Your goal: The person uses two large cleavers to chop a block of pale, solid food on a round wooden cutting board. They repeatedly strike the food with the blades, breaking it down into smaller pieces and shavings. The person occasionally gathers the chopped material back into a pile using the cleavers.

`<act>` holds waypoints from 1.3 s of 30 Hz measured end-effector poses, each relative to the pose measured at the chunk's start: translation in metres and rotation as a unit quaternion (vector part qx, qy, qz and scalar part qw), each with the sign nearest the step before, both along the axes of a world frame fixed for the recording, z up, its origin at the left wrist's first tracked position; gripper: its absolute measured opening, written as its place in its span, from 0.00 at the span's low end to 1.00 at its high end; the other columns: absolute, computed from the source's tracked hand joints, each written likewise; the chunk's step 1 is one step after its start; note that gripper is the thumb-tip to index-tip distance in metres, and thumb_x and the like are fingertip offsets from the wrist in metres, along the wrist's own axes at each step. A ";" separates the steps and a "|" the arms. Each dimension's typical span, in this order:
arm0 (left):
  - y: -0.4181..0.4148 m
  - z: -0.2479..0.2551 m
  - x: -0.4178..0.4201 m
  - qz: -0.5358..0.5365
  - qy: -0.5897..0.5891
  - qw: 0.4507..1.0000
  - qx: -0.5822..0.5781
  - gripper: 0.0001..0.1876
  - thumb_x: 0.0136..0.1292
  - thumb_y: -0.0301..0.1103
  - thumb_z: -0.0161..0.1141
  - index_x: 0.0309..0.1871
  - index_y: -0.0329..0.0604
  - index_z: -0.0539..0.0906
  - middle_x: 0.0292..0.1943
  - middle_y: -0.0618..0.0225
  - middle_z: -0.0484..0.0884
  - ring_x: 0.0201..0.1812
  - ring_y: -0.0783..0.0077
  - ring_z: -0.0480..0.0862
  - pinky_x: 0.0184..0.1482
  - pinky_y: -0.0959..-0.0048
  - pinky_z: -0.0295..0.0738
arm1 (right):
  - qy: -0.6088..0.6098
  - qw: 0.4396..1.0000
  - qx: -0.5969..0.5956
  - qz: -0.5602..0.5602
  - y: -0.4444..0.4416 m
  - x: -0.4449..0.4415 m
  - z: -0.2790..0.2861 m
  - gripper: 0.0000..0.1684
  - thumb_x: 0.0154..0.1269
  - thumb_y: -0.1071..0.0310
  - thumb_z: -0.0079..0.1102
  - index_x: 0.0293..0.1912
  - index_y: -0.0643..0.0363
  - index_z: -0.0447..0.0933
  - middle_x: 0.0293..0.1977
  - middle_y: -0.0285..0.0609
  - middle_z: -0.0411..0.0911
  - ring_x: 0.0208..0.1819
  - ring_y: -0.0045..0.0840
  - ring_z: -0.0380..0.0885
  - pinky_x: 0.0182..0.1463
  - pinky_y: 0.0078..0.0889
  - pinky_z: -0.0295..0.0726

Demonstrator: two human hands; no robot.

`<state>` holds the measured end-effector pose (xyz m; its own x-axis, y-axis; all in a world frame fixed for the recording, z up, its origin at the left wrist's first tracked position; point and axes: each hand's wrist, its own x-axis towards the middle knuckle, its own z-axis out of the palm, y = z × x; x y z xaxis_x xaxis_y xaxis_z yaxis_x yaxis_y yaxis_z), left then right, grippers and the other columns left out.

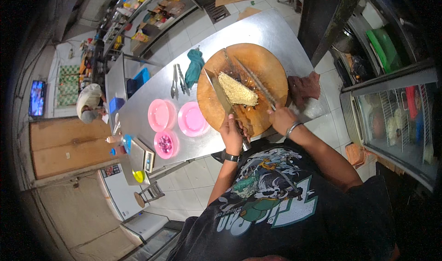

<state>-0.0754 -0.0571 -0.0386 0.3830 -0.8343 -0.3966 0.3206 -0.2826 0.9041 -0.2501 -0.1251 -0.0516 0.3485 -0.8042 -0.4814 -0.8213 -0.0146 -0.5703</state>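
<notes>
A heap of finely minced pale-yellow food (237, 89), which looks like garlic, lies on a thick round wooden chopping block (272, 64). My left hand (233, 134) grips a cleaver (220, 94) by its handle, its broad blade along the heap's left side. In my right hand (284, 120) is a second knife (257, 81), its blade seen nearly edge-on and slanting along the heap's right side. Dark bits and scraps are scattered on the wood around the heap. The part of the block nearest me lies partly behind my hands.
Left of the block on the steel table (207, 145) are a pink bowl (194, 118), another pink bowl (161, 114), a bowl of shallots (165, 144), metal tongs (178, 80), a green cloth (194, 67) and a scale (143, 155). A brown cloth (304, 88) lies right. Another person (90, 100) stands far left.
</notes>
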 end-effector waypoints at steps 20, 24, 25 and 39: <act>0.006 -0.006 0.006 -0.052 -0.043 0.998 -0.015 0.20 0.77 0.45 0.44 0.31 0.39 0.68 0.17 0.66 0.69 0.13 0.71 0.73 0.10 0.70 0.70 | -0.158 0.983 -0.022 0.086 -0.006 0.081 0.008 0.19 0.68 0.63 0.48 0.49 0.67 0.77 0.37 0.58 0.82 0.42 0.46 0.83 0.48 0.46 0.81; 0.015 0.005 0.009 -0.061 0.017 0.998 -0.004 0.21 0.77 0.46 0.44 0.30 0.39 0.69 0.18 0.66 0.70 0.13 0.71 0.73 0.10 0.70 0.71 | -0.132 0.982 -0.085 0.104 -0.001 0.081 -0.007 0.17 0.71 0.63 0.44 0.47 0.64 0.78 0.27 0.49 0.82 0.35 0.39 0.84 0.42 0.43 0.82; 0.014 0.006 0.007 -0.053 0.019 0.998 -0.002 0.21 0.77 0.46 0.44 0.30 0.39 0.69 0.18 0.66 0.70 0.13 0.72 0.73 0.10 0.70 0.71 | -0.112 0.969 -0.198 0.092 0.001 0.082 -0.010 0.19 0.74 0.62 0.41 0.44 0.64 0.79 0.20 0.45 0.82 0.31 0.37 0.85 0.38 0.42 0.83; 0.009 0.004 0.017 -0.095 -0.164 0.982 -0.023 0.23 0.77 0.46 0.43 0.28 0.38 0.68 0.17 0.65 0.69 0.13 0.69 0.72 0.10 0.70 0.69 | -0.189 0.975 -0.008 0.120 0.001 0.093 -0.016 0.18 0.73 0.61 0.44 0.43 0.66 0.79 0.28 0.55 0.82 0.34 0.43 0.85 0.40 0.44 0.83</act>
<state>-0.0586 -0.0478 -0.0343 0.3198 -0.9171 -0.2380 -0.0433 -0.2650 0.9633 -0.1567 -0.1237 -0.0679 0.6772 -0.6841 -0.2708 -0.5252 -0.1917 -0.8291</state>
